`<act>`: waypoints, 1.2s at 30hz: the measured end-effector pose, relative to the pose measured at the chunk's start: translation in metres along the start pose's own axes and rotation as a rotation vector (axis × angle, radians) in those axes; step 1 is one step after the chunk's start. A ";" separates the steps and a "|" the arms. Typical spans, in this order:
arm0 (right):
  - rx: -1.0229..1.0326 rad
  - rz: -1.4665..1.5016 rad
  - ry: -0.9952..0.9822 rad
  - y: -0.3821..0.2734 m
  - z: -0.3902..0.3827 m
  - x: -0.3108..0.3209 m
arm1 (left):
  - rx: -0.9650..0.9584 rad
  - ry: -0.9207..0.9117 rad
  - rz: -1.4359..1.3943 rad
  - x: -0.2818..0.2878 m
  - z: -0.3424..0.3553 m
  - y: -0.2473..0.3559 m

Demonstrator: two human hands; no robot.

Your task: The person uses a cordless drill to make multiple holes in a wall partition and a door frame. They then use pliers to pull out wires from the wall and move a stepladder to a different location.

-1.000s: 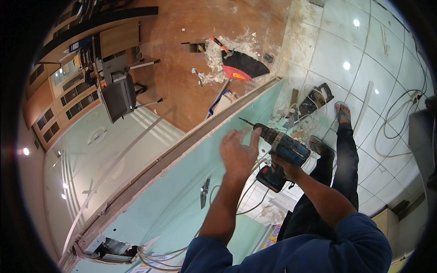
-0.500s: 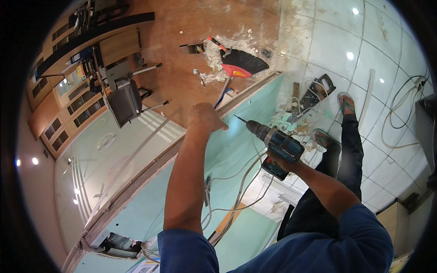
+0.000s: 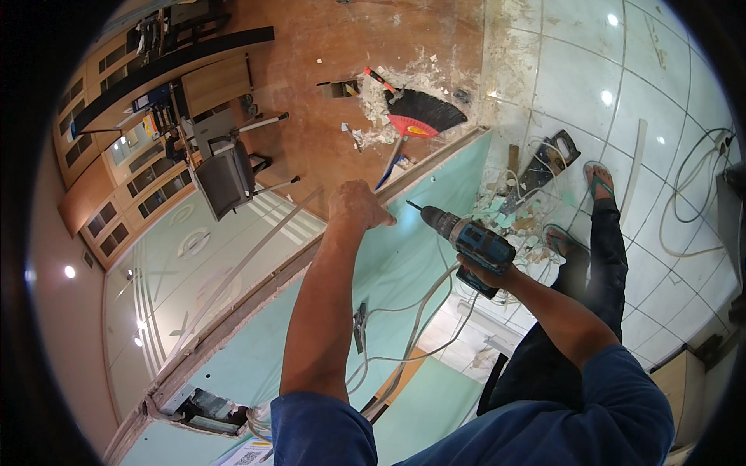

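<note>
A cordless drill (image 3: 475, 236) with a thin bit is in my right hand (image 3: 486, 273), whose fingers wrap its handle. The bit points up and left toward the pale green board (image 3: 412, 241) of a low partition, and a bright patch of light lies on the board near the tip. Whether the tip touches the board I cannot tell. My left hand (image 3: 357, 206) is closed over the partition's top edge (image 3: 294, 266), its thumb on the green side and its other fingers partly hidden.
Loose cables (image 3: 420, 314) hang along the board by a cutout (image 3: 203, 410). On the tiles lie a handsaw (image 3: 544, 167) and board scraps. Beyond the partition are a broom (image 3: 423, 115), a hammer (image 3: 381, 79), debris and an office chair (image 3: 221, 175).
The whole view has shifted slightly, so things sit a little lower and further right. The drill has tilted slightly in my right hand. My left hand stays on the edge.
</note>
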State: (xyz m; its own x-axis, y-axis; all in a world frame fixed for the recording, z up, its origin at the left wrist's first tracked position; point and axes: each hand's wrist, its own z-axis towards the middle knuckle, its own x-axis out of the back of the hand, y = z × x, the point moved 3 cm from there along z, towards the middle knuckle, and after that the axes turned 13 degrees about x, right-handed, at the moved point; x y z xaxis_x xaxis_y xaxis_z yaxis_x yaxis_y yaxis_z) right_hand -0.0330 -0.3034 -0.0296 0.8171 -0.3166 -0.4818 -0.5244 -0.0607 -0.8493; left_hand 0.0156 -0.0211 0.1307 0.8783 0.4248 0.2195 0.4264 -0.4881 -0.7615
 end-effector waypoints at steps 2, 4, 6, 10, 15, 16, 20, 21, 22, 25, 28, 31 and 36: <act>0.117 -0.112 -0.001 -0.003 0.004 -0.001 | 0.010 -0.015 0.008 0.001 0.000 -0.001; 0.069 -0.082 -0.019 -0.002 0.005 -0.003 | 0.019 -0.052 0.009 0.002 0.000 0.000; 0.039 -0.071 -0.029 -0.002 0.007 -0.002 | 0.004 -0.026 0.009 0.004 -0.002 0.001; 0.146 -0.108 0.002 -0.008 0.008 0.001 | 0.022 0.027 0.012 0.004 -0.006 0.001; 0.282 -0.202 0.032 -0.008 0.011 0.003 | 0.015 -0.027 -0.011 0.004 -0.003 0.000; 0.333 -0.241 0.025 -0.008 0.012 0.003 | 0.008 -0.041 -0.023 0.004 -0.003 0.000; 0.267 -0.132 -0.059 0.004 0.012 0.004 | -0.008 -0.012 -0.025 0.001 -0.002 -0.001; 0.297 -0.139 -0.014 0.006 0.012 0.005 | -0.009 -0.005 -0.028 0.001 -0.002 -0.001; 0.327 -0.145 0.032 0.009 0.011 0.005 | -0.009 0.002 -0.031 0.001 -0.001 -0.001; 0.409 -0.232 0.018 0.019 0.008 0.002 | 0.001 -0.025 -0.020 0.000 0.000 0.000; -0.114 0.429 0.009 0.048 0.010 -0.003 | 0.003 -0.007 -0.015 0.000 0.000 0.000; 0.002 0.058 -0.057 0.050 0.009 0.003 | -0.004 0.005 -0.032 0.000 -0.001 0.000; 0.371 -0.333 0.001 0.022 0.011 0.003 | -0.014 -0.008 -0.048 0.000 -0.002 -0.002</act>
State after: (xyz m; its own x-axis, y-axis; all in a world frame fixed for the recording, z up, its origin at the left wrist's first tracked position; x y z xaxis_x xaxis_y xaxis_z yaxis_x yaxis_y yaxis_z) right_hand -0.0392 -0.2956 -0.0519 0.9254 -0.3381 -0.1713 -0.1141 0.1823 -0.9766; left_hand 0.0155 -0.0215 0.1330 0.8549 0.4542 0.2506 0.4711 -0.4775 -0.7416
